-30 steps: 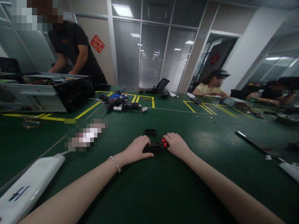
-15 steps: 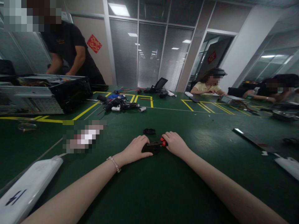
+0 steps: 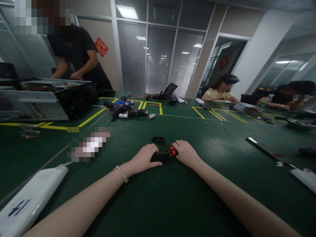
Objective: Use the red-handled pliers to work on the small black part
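My right hand (image 3: pixel 184 152) is closed around the red handles of a pair of pliers (image 3: pixel 166 152). The dark jaws point left, over a small black part (image 3: pixel 161 158) whose kind I cannot make out. My left hand (image 3: pixel 145 158), with a bracelet at the wrist, grips that black part, thumb along its near side and fingers over its far side. Whether the jaws bite on it does not show clearly. Just beyond the hands another black plastic piece (image 3: pixel 158 139) lies on the green table (image 3: pixel 163 200).
At the back left stands an open computer case (image 3: pixel 49 102), where a person in a dark shirt works. Cables and a drill (image 3: pixel 118 110) lie in a heap mid-table. White power banks (image 3: pixel 32 197) rest at both sides. Two people sit at the far right.
The view has shifted very slightly. Both hands keep the same hold on the pliers and the black part. The standing person's hands have moved a little over the computer case.
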Available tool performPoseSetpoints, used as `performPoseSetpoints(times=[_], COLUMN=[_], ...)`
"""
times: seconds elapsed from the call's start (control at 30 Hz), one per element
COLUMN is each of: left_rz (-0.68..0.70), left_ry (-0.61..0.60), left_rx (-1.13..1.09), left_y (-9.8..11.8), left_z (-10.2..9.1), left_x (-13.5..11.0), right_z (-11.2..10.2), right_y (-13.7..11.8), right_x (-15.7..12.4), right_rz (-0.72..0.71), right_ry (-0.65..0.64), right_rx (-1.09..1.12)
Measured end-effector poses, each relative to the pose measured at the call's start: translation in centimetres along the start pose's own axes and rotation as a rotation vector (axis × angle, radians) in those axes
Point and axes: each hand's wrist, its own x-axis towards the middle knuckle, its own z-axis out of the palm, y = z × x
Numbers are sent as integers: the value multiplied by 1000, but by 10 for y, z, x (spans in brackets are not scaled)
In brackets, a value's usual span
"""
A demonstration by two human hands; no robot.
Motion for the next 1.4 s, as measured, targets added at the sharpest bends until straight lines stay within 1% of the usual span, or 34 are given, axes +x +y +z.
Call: performPoseSetpoints(times=[0.2, 0.33, 0.63, 0.87, 1.4], left_rz=[6, 15, 59, 34, 13], left_ry=[4, -1, 37, 10, -3], left_rx=[5, 3, 26, 12, 3], left_y=[3, 1, -3, 1, 1], left_z=[-2, -1, 3, -1, -2], left_x=[-1, -1, 0, -1, -1], right_z=[2, 4, 4, 4, 3], right_y=[1, 2, 2, 3, 2], right_x=[-1, -1, 0, 0, 1], right_rz=[-15, -21, -20, -31, -32], right_ry=[16, 20, 18, 19, 21], right_rx=[9, 10, 6, 12, 19])
